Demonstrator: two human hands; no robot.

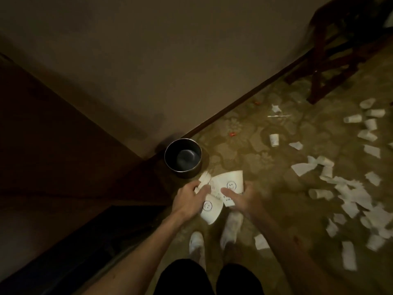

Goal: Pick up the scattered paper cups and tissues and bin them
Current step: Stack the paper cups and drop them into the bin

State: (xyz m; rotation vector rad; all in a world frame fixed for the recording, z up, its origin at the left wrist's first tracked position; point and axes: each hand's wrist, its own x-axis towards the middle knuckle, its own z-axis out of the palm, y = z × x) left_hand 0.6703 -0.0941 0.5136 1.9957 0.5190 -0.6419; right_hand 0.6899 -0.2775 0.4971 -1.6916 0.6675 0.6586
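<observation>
— Holding what?
— White paper cups with smiley prints: the left hand (189,199) grips one cup (209,211) plus a crumpled tissue (203,179), the right hand (242,198) clasps another cup (228,184) — both in the air just short of the bin (183,155).
— And around them?
— The round dark bin stands in the corner against the wall (170,60). Bare carpet (244,150) lies between it and the scattered cups (353,119) and tissues (304,168) to the right, near a chair (331,60).

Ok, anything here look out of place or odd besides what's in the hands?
Yes. Paper cups lie tipped on the carpet to the right, among torn tissues; one cup stands alone. Small red scraps sit near the wall. The bin looks empty. Both hands, left and right, hold cups.
</observation>
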